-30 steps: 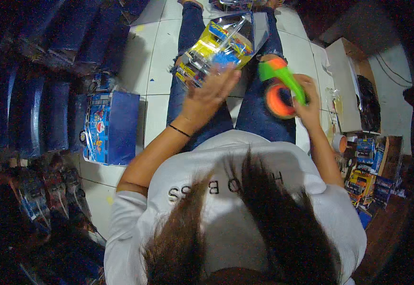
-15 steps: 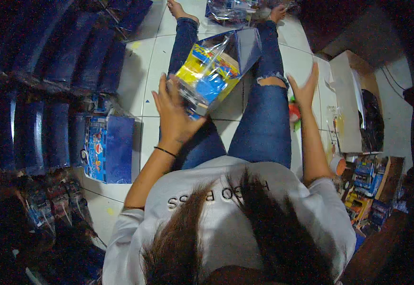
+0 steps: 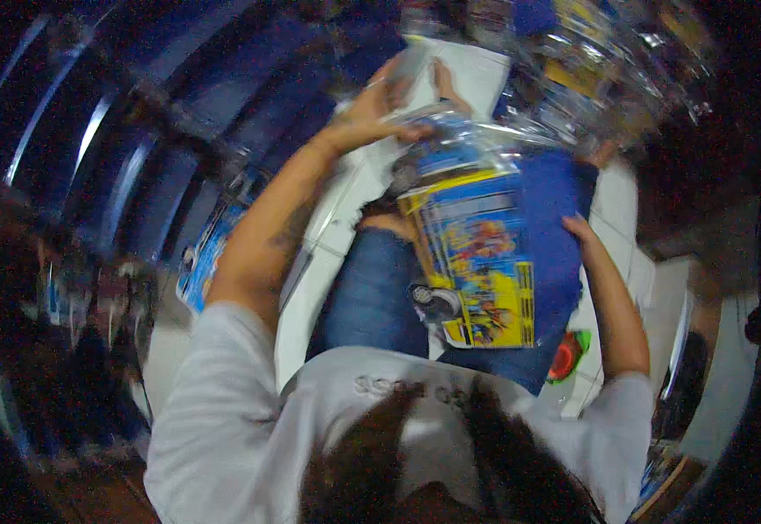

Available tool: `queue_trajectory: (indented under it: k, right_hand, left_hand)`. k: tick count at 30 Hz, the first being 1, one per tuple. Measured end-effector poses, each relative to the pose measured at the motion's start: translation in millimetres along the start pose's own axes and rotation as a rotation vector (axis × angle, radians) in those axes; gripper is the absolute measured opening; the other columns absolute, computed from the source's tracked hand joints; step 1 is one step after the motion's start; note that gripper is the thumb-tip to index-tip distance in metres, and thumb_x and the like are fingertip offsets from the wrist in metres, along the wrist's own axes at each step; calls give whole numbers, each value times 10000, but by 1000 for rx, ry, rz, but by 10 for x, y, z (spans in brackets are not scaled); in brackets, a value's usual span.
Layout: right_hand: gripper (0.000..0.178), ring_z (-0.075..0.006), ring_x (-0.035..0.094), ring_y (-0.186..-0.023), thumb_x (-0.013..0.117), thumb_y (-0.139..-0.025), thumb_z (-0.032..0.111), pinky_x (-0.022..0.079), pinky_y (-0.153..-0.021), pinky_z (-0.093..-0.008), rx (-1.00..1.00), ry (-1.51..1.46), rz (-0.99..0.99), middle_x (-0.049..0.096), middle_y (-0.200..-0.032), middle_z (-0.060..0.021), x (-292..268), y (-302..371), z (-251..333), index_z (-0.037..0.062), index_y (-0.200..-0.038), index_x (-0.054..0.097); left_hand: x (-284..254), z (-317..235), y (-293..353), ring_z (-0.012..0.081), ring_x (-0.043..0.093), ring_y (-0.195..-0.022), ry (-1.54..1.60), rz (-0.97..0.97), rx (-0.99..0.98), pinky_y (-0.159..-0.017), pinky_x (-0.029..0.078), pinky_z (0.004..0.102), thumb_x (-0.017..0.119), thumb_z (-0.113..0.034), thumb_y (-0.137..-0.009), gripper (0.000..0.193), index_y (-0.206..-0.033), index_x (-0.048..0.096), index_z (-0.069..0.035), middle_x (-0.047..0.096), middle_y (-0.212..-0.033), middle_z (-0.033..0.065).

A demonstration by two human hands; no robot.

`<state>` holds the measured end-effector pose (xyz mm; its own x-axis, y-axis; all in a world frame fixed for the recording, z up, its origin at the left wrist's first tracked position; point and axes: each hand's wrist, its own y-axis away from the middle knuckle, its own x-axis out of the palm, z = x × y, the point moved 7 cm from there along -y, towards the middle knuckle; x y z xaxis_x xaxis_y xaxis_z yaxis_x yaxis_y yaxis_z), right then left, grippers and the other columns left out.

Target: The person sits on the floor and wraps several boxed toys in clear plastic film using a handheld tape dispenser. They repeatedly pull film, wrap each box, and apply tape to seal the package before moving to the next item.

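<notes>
A clear-plastic-wrapped package [image 3: 485,236] is over my thighs, with a yellow and blue printed side and a plain dark blue side. Near its lower left corner shows a grey, round, wheel-like part [image 3: 437,301]. At the package's far left end, the thumb of my left hand [image 3: 380,109] meets the shiny clear wrap; motion smears the fingers. My right hand [image 3: 578,230] holds the right edge of the blue side, thumb in sight and other fingers hidden behind it.
Rows of dark blue, glossy packages [image 3: 110,131] stand at the left. Several plastic-wrapped packages [image 3: 581,70] lie at the far right. A red and green object [image 3: 568,356] is on the tiled floor by my right thigh. Another blue printed package [image 3: 210,253] sits beside my left forearm.
The view has swung to the left. The package is nearer my body and turned, showing its printed side. My right hand has come from the empty air to the package's edge; my left has reached farther out.
</notes>
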<state>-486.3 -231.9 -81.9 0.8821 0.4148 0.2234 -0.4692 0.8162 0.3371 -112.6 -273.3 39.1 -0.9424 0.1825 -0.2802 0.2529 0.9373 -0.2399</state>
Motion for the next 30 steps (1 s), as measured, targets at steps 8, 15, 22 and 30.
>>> queue_trajectory:
  k: [8,15,22,30]
  right_hand:
    - [568,-324,601,-997,488,-889,492,467,-901,-462,-370,-492,-267,596,-1173,-124,565,526,-1023,51,-1245,514]
    - [523,-280,543,-1125,600,-859,437,418,-987,-443,68,-545,154,577,-1200,-115,3205,200,-1436,86,-1237,517]
    - [572,-234,478,-1210,644,-878,263,378,-1037,-432,172,-545,543,497,-1321,-95,5036,-284,-1765,48,-1349,400]
    - [660,-277,436,-1234,613,-882,368,468,-879,-404,98,80,544,382,-1395,-140,4734,-378,-1588,117,-1421,325]
  left_hand:
    - [119,-77,1954,314,191,-1388,91,-604,285,-1132,148,392,676,-437,-777,1025,-1462,65,18,189,-1490,200]
    - [31,90,4309,280,200,-1391,515,-1108,-26,-1130,181,426,582,-485,-866,952,-1488,3,-56,102,-1526,138]
    - [-1198,737,5556,234,555,-1082,291,-1377,-11,-933,456,371,486,-292,-930,481,-1316,418,-13,560,-1191,139]
    - [-1506,706,5942,322,426,-1215,-520,-1427,-354,-1051,320,428,525,-340,-910,635,-1372,309,38,388,-1362,220]
